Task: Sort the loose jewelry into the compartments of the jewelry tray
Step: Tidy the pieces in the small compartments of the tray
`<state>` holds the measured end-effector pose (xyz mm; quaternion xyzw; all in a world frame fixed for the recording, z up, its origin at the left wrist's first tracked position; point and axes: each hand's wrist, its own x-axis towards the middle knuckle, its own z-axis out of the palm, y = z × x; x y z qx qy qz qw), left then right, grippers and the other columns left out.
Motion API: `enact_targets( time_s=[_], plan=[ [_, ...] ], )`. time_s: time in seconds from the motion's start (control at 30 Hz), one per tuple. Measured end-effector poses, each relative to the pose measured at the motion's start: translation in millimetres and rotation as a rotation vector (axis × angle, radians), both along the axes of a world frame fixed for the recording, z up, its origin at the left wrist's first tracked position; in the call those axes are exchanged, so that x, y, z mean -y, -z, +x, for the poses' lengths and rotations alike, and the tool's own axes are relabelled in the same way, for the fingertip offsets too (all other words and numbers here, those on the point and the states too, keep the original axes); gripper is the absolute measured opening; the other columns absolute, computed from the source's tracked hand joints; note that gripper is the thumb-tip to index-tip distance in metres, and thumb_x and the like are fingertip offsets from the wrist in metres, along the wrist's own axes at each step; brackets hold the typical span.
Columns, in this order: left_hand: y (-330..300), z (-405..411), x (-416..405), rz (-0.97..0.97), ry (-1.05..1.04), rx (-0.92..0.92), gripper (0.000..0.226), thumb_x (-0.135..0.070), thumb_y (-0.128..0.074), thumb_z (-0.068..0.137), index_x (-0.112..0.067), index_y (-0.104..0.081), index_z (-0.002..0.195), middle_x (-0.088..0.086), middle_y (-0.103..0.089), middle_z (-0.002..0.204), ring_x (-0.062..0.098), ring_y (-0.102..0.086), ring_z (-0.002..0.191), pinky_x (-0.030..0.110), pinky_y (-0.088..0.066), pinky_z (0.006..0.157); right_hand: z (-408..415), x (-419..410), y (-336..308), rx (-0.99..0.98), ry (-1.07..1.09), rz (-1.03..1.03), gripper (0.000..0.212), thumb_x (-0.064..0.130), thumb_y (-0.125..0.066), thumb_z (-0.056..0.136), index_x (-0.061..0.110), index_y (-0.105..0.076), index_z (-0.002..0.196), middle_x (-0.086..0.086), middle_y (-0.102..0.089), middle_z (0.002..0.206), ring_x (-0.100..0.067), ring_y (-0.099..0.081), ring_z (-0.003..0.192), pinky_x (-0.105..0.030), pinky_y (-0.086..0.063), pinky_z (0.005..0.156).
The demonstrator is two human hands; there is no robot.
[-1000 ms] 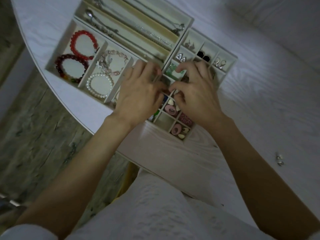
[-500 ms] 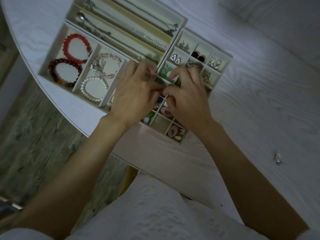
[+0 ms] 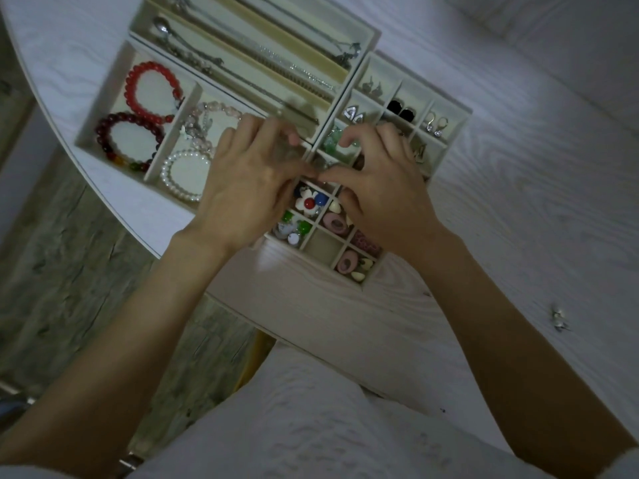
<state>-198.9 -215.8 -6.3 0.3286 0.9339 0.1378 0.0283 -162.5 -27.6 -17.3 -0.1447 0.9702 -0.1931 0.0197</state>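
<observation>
From the head camera I see the jewelry tray (image 3: 366, 43) near the worktop's (image 3: 518, 202) curved left edge, with my left hand (image 3: 249, 188) and right hand (image 3: 383, 191) together over its middle compartments, thumb tips meeting. Fingers curl, but I cannot tell what they pinch. A small loose earring (image 3: 558, 319) lies well apart toward the right edge.

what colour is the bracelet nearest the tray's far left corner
Bright red beads, clearest in the head view.
</observation>
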Motion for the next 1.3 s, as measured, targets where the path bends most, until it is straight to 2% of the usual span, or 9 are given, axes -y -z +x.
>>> enact_targets(
  time_s=[0.1, 0.27, 0.43, 0.6, 0.77, 1.0, 1.13, 1.3],
  plan=[
    [-0.4, -4.1, -0.4, 0.001, 0.029, -0.018, 0.024, -0.02, -0.051, 0.091, -0.022, -0.073, 0.098, 0.011, -0.058, 0.111, 0.025, -0.036, 0.097, 0.031, -0.024, 0.073, -2.7, -7.3, -2.7, 0.001, -0.024, 0.023, 0.028, 0.019, -0.047, 0.083, 0.019, -0.075, 0.087, -0.011, -0.056, 0.113, -0.025, -0.04, 0.107, -0.035, -0.031, 0.086],
    [2.5, -8.3, -1.8, -0.039, 0.063, -0.039, 0.023, -0.021, -0.055, 0.09, -0.023, -0.073, 0.105, 0.01, -0.058, 0.113, 0.025, -0.036, 0.099, 0.033, -0.026, 0.073, -4.0, -10.3, -3.0, 0.025, 0.0, -0.029, 0.028, 0.021, -0.048, 0.085, 0.018, -0.075, 0.092, -0.011, -0.055, 0.115, -0.025, -0.039, 0.109, -0.034, -0.031, 0.09],
    [1.6, -8.0, -0.3, -0.02, 0.058, -0.053, 0.021, -0.021, -0.057, 0.09, -0.024, -0.074, 0.103, 0.008, -0.059, 0.112, 0.024, -0.037, 0.098, 0.03, -0.024, 0.073, -2.2, -8.9, -0.5, 0.006, 0.02, -0.053, 0.026, 0.017, -0.049, 0.084, 0.015, -0.074, 0.093, -0.012, -0.056, 0.113, -0.027, -0.041, 0.106, -0.033, -0.033, 0.088],
    [1.7, -5.2, -0.1, 0.016, 0.003, -0.011, 0.025, -0.02, -0.051, 0.091, -0.022, -0.074, 0.099, 0.008, -0.059, 0.113, 0.025, -0.039, 0.096, 0.03, -0.026, 0.073, -0.3, -6.6, 1.1, -0.003, 0.02, -0.015, 0.028, 0.017, -0.048, 0.084, 0.013, -0.074, 0.091, -0.013, -0.057, 0.113, -0.027, -0.042, 0.106, -0.035, -0.034, 0.087],
    [3.1, -2.9, -1.5, -0.01, 0.015, 0.0, 0.028, -0.02, -0.049, 0.088, -0.021, -0.073, 0.102, 0.008, -0.059, 0.113, 0.024, -0.037, 0.097, 0.031, -0.026, 0.074, 1.6, -1.5, 2.1, -0.016, 0.023, -0.046, 0.02, 0.015, -0.053, 0.084, 0.01, -0.073, 0.086, -0.012, -0.058, 0.111, -0.027, -0.045, 0.104, -0.035, -0.037, 0.087],
    [5.4, -1.9, 1.6, -0.002, 0.005, 0.044, 0.033, -0.02, -0.046, 0.088, -0.025, -0.072, 0.109, 0.009, -0.057, 0.117, 0.027, -0.038, 0.099, 0.032, -0.026, 0.074, 8.6, 4.8, 5.7, 0.007, 0.071, -0.064, 0.023, 0.017, -0.053, 0.085, 0.009, -0.072, 0.095, -0.011, -0.057, 0.113, -0.022, -0.038, 0.104, -0.035, -0.038, 0.085],
    [8.1, -0.7, 4.7, 0.007, -0.002, 0.048, 0.032, -0.019, -0.049, 0.089, -0.026, -0.071, 0.111, 0.008, -0.056, 0.119, 0.031, -0.043, 0.1, 0.036, -0.031, 0.075, 10.6, 9.6, 6.6, -0.011, 0.082, -0.085, 0.024, 0.014, -0.053, 0.087, 0.008, -0.071, 0.101, -0.013, -0.058, 0.112, -0.022, -0.037, 0.104, -0.036, -0.039, 0.085],
    [8.4, 1.2, 5.7, 0.064, -0.025, 0.034, 0.034, -0.015, -0.048, 0.086, -0.022, -0.071, 0.111, 0.008, -0.058, 0.117, 0.026, -0.039, 0.101, 0.035, -0.031, 0.076, 6.9, 2.0, 4.3, -0.028, 0.114, -0.08, 0.022, 0.015, -0.053, 0.086, 0.008, -0.072, 0.095, -0.011, -0.058, 0.113, -0.022, -0.038, 0.105, -0.034, -0.039, 0.086]
  ],
)
